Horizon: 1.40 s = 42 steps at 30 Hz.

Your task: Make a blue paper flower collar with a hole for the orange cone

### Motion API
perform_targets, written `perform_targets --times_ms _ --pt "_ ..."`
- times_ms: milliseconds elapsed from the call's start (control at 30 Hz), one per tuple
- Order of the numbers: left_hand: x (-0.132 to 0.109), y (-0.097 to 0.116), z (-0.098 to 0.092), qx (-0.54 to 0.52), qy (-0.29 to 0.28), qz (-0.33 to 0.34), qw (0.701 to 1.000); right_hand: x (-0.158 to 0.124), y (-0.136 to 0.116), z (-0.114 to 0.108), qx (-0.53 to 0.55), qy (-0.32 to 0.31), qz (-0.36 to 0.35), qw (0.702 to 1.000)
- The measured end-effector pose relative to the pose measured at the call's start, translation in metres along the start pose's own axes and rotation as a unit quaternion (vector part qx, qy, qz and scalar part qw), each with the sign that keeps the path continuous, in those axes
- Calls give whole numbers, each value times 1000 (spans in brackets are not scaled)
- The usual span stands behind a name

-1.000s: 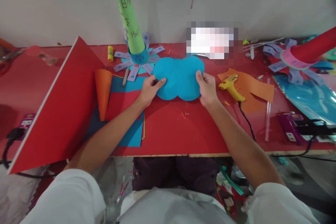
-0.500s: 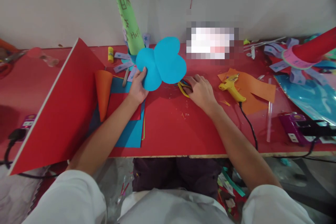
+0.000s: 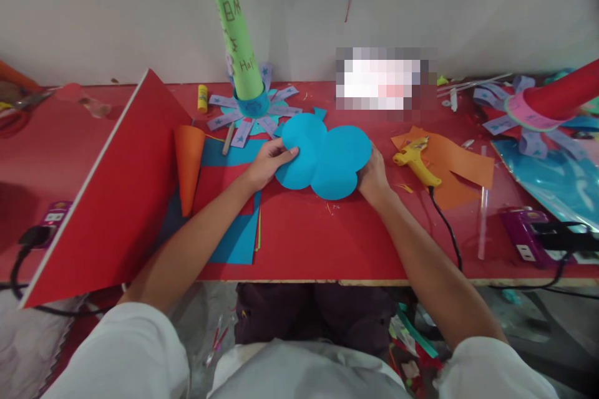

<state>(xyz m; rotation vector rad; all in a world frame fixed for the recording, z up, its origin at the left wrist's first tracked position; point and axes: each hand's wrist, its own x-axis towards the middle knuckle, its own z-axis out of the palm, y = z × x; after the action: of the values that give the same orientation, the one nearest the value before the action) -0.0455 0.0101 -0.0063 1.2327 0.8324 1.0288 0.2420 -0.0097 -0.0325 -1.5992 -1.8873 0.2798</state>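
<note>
A flat blue paper flower with rounded petals is held up over the table's middle. My left hand pinches its left petal, thumb on top. At the flower's right edge is my right hand, its fingers hidden behind the paper, so what they hold cannot be seen. Just beyond my left hand stands a green paper tube with writing, in a blue collar ringed by lilac star-printed strips. Blue and red paper sheets lie under my left forearm.
A yellow glue gun rests on orange paper to the right, its cord running over the table edge. A red board leans at left beside an orange cone. A glue stick and purple power strip are also there.
The blue flower has come down and to the right, uncovering the green tube's base. My right hand, earlier at a yellow-handled tool, is now behind the flower's edge; the tool is out of sight.
</note>
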Motion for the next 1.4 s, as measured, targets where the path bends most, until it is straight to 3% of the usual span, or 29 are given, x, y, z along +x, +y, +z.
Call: perform_targets --times_ms 200,333,500,633,800,933,1033,1100,1200,1400 --pt "1 1 6 34 -49 22 998 7 -14 -9 -52 29 23 998" --pt "1 1 7 74 4 17 997 8 -15 -14 -91 51 28 994" --pt "2 -2 5 166 50 97 980 11 -4 -12 -56 60 36 996" --pt "1 -2 6 253 73 117 958 14 -9 -12 14 97 -11 995" --pt "-7 8 12 328 80 91 937 7 -37 -19 121 146 -131 973" --pt "-11 15 15 347 101 85 928 -3 -54 -11 140 54 -175 973" --pt "-11 13 16 379 85 107 915 -11 -59 4 45 -70 -192 978" --pt "-11 10 17 391 66 125 909 -16 -59 13 -8 -119 -186 975" --pt "-11 5 16 396 69 128 906 -20 -59 19 -46 -153 -187 969" --pt "-4 3 8 346 161 124 916 -22 -62 14 -54 -175 -194 964"
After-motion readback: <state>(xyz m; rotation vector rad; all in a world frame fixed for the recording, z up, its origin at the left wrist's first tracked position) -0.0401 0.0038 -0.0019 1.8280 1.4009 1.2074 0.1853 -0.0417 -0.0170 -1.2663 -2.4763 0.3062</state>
